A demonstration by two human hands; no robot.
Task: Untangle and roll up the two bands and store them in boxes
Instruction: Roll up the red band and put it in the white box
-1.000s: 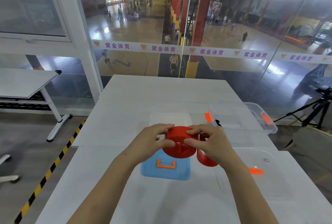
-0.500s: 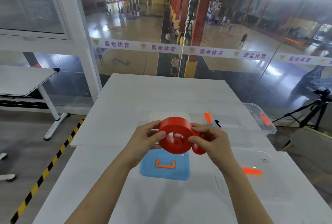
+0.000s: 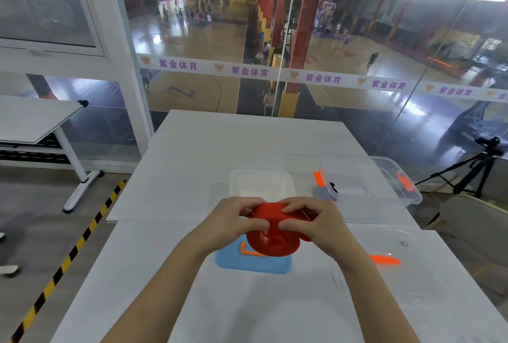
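Observation:
A red band (image 3: pixel 272 241) rolled into a thick coil hangs above the table's middle, held between both hands. My left hand (image 3: pixel 233 221) pinches its left side, thumb and fingers curled round the coil's top edge. My right hand (image 3: pixel 316 221) grips the right side, where a loose red end pokes out under the palm. Behind the hands stands an open white box (image 3: pixel 261 186). At the right stands a clear box (image 3: pixel 368 183) with orange latches and something dark inside at its left end. A second band is not clearly visible.
A blue lid (image 3: pixel 253 263) with an orange handle lies on the white table (image 3: pixel 220 144) under the coil. A clear lid (image 3: pixel 398 260) with an orange latch lies at the right. Glass wall beyond the far edge; a tripod (image 3: pixel 478 172) stands right of the table.
The coil has tipped from facing me upright to lying flatter and lower, and both hands have closed in over its top edge.

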